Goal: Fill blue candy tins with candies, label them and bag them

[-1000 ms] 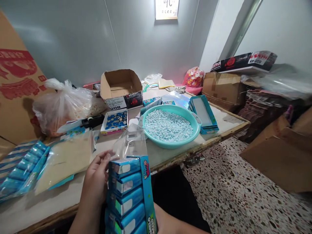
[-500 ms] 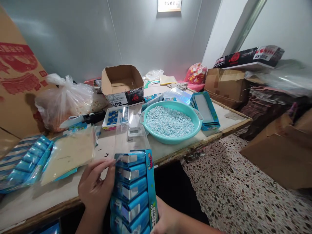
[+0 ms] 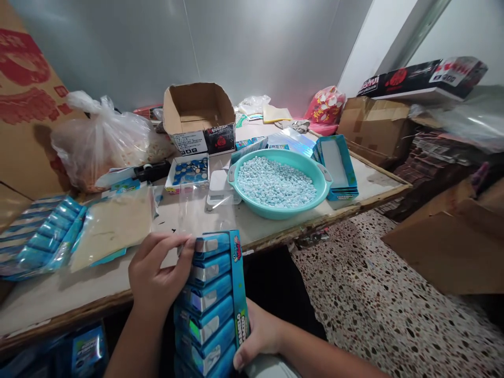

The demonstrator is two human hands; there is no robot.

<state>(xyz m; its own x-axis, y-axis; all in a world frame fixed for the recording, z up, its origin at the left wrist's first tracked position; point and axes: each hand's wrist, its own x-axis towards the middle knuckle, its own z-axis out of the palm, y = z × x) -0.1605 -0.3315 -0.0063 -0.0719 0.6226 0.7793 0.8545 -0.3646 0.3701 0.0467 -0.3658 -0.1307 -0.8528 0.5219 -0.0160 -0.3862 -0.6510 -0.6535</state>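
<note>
A blue display box (image 3: 239,278) filled with a row of shiny blue-wrapped packs (image 3: 212,291) is tilted in front of me, over my lap. My right hand (image 3: 263,329) grips its lower right side, thumb at the front; the fingers behind are hidden. At the box's top left corner, my left hand (image 3: 159,270) pinches clear plastic film (image 3: 207,212), which stands up loosely beyond the box's top end. The film seems to be a bag around the box, but its lower extent is hard to make out.
A turquoise basin (image 3: 275,211) of pale blue candies stands on the table, beside a white scale (image 3: 219,188) and a small box of blue discs (image 3: 189,172). Trays (image 3: 336,163) are stacked right. Wrapped blue packs (image 3: 47,231) and cream sheets (image 3: 114,223) lie left.
The view has shifted, so the table items sit higher. The film's loose end has sunk lower beyond the box. Both hands keep their holds.
</note>
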